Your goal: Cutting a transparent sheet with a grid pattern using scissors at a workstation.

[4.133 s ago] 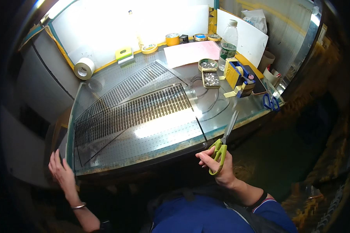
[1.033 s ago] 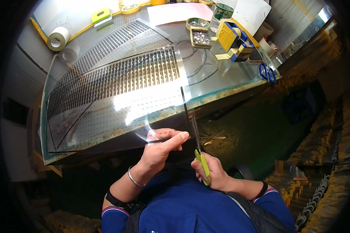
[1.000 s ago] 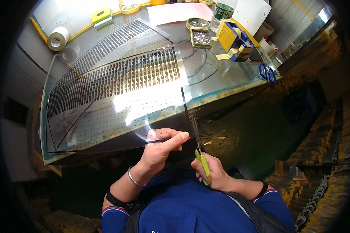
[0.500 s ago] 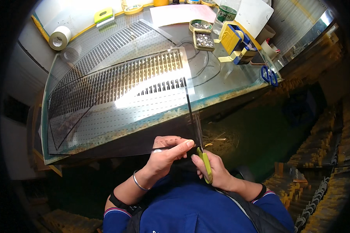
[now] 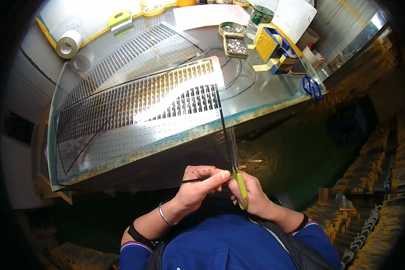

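Note:
A large transparent film sheet [image 5: 184, 123], printed with rows of small dark marks and bordered by a black line, lies over the glass-topped table and hangs past its near edge. My left hand [image 5: 194, 186] pinches the sheet's near right corner, thumb on top and fingers showing through the film from below. In my right hand [image 5: 255, 195] are scissors [image 5: 242, 191] with yellow-green handles. Their blades point away from me along the sheet's right edge, close beside the black border. My left thumb almost touches the scissors' handle.
Another printed film [image 5: 144, 49] lies farther back on the glass table [image 5: 274, 100]. Toward the back right are a tape dispenser [image 5: 274, 47], two small tins [image 5: 235, 46] of tiny shiny pieces, a bottle [image 5: 262, 15] and blue-handled scissors [image 5: 311, 87]. A white tape roll [image 5: 69, 44] stands at the left.
Both hands have come slightly toward me, and the left also to the right. The film sheet has slid the same way, with more of it hanging over the near edge. The scissors stay in my right hand.

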A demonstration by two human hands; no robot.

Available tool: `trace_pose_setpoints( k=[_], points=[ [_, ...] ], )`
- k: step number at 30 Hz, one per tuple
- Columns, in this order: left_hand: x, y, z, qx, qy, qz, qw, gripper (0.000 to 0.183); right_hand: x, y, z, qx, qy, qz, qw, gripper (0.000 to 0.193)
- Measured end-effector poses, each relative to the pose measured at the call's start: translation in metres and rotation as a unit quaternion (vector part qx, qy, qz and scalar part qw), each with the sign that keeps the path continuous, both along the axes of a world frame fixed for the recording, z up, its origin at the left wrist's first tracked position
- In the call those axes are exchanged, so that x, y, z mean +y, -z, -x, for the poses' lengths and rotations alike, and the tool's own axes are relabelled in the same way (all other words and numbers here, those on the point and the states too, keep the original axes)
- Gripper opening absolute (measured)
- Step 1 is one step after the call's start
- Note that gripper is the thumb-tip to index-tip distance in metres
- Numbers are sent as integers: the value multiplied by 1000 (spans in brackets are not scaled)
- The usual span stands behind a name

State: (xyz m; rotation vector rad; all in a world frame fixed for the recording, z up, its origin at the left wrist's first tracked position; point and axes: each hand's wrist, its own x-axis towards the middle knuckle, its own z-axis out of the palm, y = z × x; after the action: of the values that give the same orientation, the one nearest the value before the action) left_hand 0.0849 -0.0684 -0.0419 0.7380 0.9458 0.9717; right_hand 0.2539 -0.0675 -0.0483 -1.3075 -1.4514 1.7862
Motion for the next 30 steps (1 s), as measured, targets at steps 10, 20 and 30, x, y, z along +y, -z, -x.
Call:
trace_pose_setpoints(
  k=[10,20,30],
  points=[
    [-5,5,-1,30,30,-15,999,18,3,1,-5,0,0,-3,1000,32],
    [-3,0,-2,-28,-9,23,999,16,5,-1,-9,-4,-12,-12,1000,29],
    [-2,-3,-3,-2,-8,9,1000,15,5,-12,-5,1,-23,31,999,34]
  ],
)
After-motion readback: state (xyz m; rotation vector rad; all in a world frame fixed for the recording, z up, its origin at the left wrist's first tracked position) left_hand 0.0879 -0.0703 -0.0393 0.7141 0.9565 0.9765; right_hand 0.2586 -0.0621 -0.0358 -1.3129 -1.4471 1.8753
